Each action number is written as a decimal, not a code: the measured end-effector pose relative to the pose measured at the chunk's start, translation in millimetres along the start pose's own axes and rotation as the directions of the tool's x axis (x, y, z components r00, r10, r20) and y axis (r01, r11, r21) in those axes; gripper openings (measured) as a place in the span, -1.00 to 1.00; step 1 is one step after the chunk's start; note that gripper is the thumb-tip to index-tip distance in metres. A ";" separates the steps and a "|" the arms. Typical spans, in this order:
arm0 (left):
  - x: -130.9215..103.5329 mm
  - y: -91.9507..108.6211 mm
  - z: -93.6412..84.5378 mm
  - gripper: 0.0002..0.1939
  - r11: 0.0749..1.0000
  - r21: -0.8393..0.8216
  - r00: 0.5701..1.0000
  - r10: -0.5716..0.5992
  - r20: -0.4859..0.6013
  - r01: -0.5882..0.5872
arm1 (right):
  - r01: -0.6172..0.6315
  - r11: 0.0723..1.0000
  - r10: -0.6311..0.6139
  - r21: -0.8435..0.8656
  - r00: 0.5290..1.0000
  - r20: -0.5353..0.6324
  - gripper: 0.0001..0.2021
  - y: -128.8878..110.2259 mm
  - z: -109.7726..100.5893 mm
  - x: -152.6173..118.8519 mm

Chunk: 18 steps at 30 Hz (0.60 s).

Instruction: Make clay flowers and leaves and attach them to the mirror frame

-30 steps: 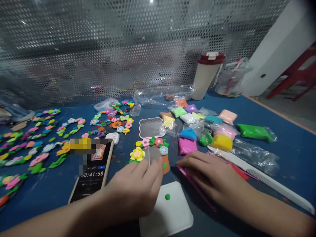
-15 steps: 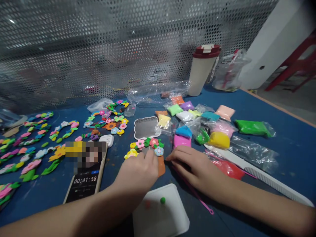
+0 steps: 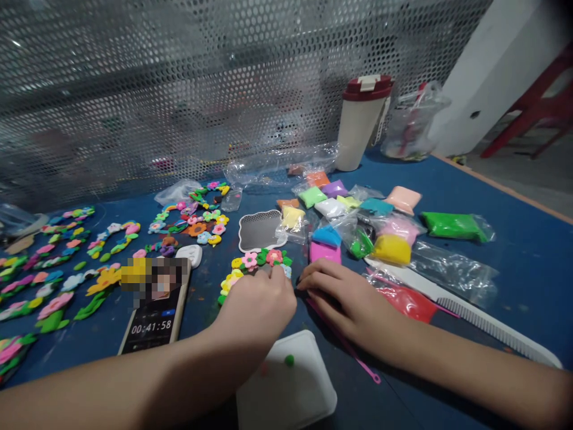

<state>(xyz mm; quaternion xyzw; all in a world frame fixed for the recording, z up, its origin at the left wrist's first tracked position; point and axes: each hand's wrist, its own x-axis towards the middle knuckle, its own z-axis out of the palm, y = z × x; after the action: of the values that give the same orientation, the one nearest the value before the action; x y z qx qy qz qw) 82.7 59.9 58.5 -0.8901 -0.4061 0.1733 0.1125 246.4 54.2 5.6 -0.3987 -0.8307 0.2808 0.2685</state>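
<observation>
My left hand (image 3: 262,304) is closed in a fist over a small frame (image 3: 249,260) trimmed with clay flowers, leaves and a smiling yellow piece. Whatever its fingertips hold is hidden beneath the hand. My right hand (image 3: 338,295) rests on the table just to the right, fingers loosely bent and nothing seen in them. Under it runs a thin pink stick (image 3: 364,367) with a ring end. A bag of magenta clay (image 3: 325,252) lies right behind its fingers. Closer to me, a white tray (image 3: 308,397) carries a green clay ball (image 3: 289,360) and a faint reddish bit.
Bagged coloured clay (image 3: 333,208) spreads across the back right, beside a white comb (image 3: 496,331). A plain white-edged mirror (image 3: 262,232) lies behind the flowered frame. Leftward are a phone (image 3: 154,316) with a timer and several flower-decorated pieces (image 3: 114,239). A lidded cup (image 3: 360,122) stands by the mesh panel.
My left hand has shifted slightly right, covering the brown patch and part of the blue flower on the frame. My right hand stays about where it was. The view has moved a little.
</observation>
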 end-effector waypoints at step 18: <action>-23.1 -11.9 28.9 -0.86 0.995 0.049 0.934 -0.067 -0.352 0.090 | 0.079 0.995 -0.080 -0.067 0.997 -0.011 -0.68 1.6 3.9 2.7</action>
<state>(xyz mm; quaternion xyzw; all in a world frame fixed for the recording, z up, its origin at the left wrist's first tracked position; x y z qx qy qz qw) 48.9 51.7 41.1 -0.8856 -0.4092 0.0208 0.2185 243.2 56.2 2.3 -0.3759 -0.8531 0.2392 0.2715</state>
